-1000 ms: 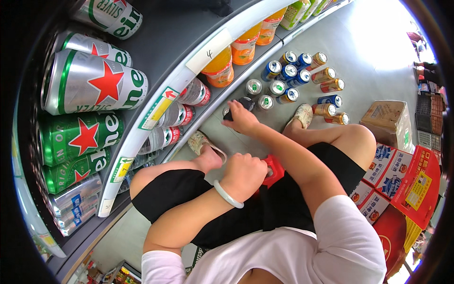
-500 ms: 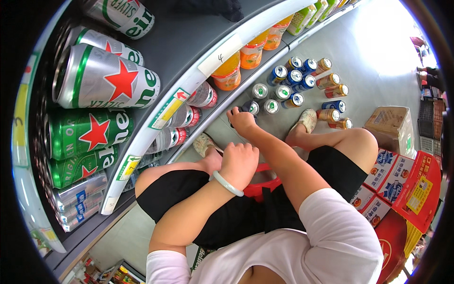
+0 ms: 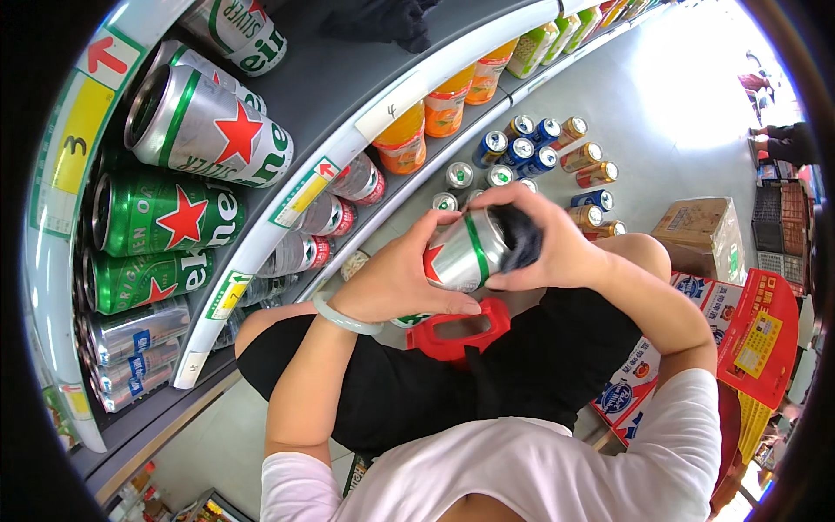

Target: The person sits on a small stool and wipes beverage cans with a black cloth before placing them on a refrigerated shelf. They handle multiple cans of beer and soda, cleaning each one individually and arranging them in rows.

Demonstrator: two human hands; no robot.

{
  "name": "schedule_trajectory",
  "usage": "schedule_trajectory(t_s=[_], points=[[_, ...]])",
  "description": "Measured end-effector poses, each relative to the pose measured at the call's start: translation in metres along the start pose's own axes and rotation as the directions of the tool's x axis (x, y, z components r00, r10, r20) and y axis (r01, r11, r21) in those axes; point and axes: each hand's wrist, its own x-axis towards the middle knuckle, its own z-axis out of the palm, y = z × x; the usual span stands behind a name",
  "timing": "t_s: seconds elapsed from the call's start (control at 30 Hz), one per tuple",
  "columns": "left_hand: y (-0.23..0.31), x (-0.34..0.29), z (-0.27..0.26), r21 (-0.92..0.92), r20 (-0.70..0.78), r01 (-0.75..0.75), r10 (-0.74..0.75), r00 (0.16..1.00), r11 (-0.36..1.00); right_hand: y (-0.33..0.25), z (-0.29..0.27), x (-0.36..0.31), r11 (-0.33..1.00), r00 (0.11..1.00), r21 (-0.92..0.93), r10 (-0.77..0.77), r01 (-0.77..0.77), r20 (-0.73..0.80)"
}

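Note:
In front of me a silver can [image 3: 463, 261] with a green band and a red star is tilted between my hands. My left hand [image 3: 391, 274] is wrapped round its body, a pale bangle on that wrist. A bunched dark cloth [image 3: 522, 237] lies in my right hand [image 3: 561, 239], pressed over the can's right end and hiding it. Just beyond my hands, silver-topped cans [image 3: 459, 176] with green tabs stand on the floor, partly covered by the hands. Blue cans [image 3: 519, 151] and gold cans [image 3: 581, 157] stand behind them.
A shelf unit on the left holds green cans [image 3: 170, 213], silver cans [image 3: 213, 130], water bottles [image 3: 326, 213] and orange drinks [image 3: 444, 104]. Another dark cloth [image 3: 383, 22] lies on its upper board. A red plastic stool [image 3: 422, 337] sits between my legs. On the right are cardboard boxes [image 3: 696, 228].
My right hand has come back from the floor cans to my left hand. A silver can is now between them, held by the left, the dark cloth against its end.

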Motion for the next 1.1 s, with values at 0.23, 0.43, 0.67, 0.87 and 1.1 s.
schedule_trajectory(t_s=[0.23,0.43,0.67,0.87,1.1], points=[[-0.010,0.004,0.028,-0.327,0.007,-0.152,0.163,0.987,0.933,-0.023,0.016,-0.026,0.957,0.924,-0.138,-0.282,0.254,-0.257],[-0.010,-0.002,0.035,0.085,-0.111,-0.353,0.360,0.926,0.932,-0.043,0.001,-0.025,0.893,0.929,-0.365,-0.337,0.264,-0.152],[-0.013,0.004,0.032,0.489,-0.369,-0.347,0.549,0.750,0.801,-0.063,0.025,-0.041,0.780,0.905,-0.621,-0.321,0.084,-0.280],[-0.015,-0.001,0.034,0.429,-0.331,-0.251,0.409,0.850,0.868,-0.056,0.027,-0.022,0.814,0.921,-0.567,-0.309,0.126,-0.239],[-0.007,0.005,0.033,-0.410,-0.475,-0.339,0.119,0.872,0.847,-0.012,0.062,-0.032,0.922,0.910,-0.380,-0.217,0.073,-0.352]])
